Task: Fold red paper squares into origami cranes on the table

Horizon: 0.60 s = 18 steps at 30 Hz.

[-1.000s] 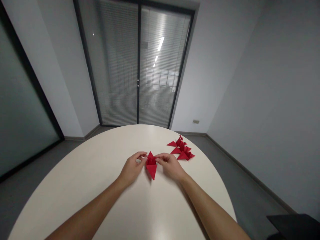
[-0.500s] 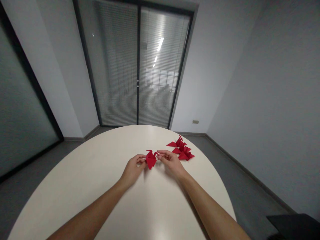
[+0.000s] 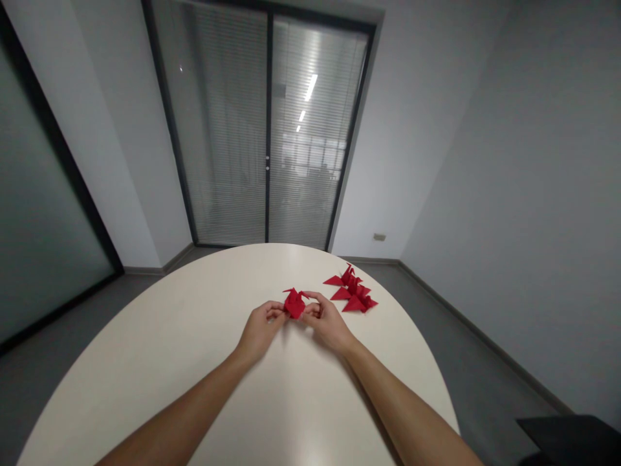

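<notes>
Between my two hands, a little over the table, is a red origami crane (image 3: 294,304). The fingers of my left hand (image 3: 263,327) are closed on its left side. From the other side, the thumb and fingers of my right hand (image 3: 330,321) pinch the lower right part of the crane, its index finger reaching up along the crane's right tip. Several more red paper cranes (image 3: 355,291) stand in a close row to the right of my right hand. The exact contact of my fingertips is too small to make out.
The round white table (image 3: 194,336) fills the foreground. A black object (image 3: 572,440), perhaps a chair, juts in at the lower right. Beyond the table are glass panels with blinds (image 3: 233,129) and a wall socket (image 3: 379,237).
My right hand has shifted its grip from the crane's right tip to lower on its body. The crane has tilted, so its lower point no longer shows as long.
</notes>
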Each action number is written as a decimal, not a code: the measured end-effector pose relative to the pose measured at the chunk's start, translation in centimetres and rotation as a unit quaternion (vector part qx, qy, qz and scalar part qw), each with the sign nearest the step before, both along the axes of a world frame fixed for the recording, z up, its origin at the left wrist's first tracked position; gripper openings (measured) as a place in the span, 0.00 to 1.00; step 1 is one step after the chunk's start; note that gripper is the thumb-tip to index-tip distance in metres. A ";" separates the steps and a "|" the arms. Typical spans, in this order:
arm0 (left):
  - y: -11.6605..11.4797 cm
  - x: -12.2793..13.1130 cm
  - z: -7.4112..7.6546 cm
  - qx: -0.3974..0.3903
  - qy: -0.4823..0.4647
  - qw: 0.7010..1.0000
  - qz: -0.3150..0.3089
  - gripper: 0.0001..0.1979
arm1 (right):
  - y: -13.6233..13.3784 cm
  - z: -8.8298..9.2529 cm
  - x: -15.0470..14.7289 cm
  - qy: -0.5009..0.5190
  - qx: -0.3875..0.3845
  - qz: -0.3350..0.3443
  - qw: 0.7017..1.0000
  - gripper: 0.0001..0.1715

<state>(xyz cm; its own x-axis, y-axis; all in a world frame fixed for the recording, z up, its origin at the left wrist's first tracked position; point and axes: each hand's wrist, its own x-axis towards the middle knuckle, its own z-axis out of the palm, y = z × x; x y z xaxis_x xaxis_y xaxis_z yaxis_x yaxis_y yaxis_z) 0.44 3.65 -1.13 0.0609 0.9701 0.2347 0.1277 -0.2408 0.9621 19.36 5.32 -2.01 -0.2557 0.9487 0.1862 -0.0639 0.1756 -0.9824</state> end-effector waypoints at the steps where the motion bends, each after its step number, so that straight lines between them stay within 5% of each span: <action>1: 0.0 0.1 0.0 0.002 -0.002 1.000 -0.003 0.12 | 0.0 0.2 0.0 -0.003 0.001 -0.006 1.000 0.36; 13: 0.3 0.0 -0.8 0.025 0.039 0.999 -0.014 0.09 | -0.3 0.3 -0.5 -0.023 -0.004 -0.030 0.999 0.36; 18: 0.4 -0.8 -1.4 0.092 0.163 0.982 0.012 0.10 | -0.4 0.0 -0.1 -0.072 0.035 -0.019 0.997 0.33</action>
<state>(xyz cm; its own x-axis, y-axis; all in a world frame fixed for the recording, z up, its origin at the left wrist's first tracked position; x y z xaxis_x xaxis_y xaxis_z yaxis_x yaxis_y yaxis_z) -0.34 4.05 -2.53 0.1397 0.9154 0.3775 0.4296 -0.3995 0.8098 19.22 4.96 -1.97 -0.2479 0.9443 0.2163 0.0852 0.2436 -0.9661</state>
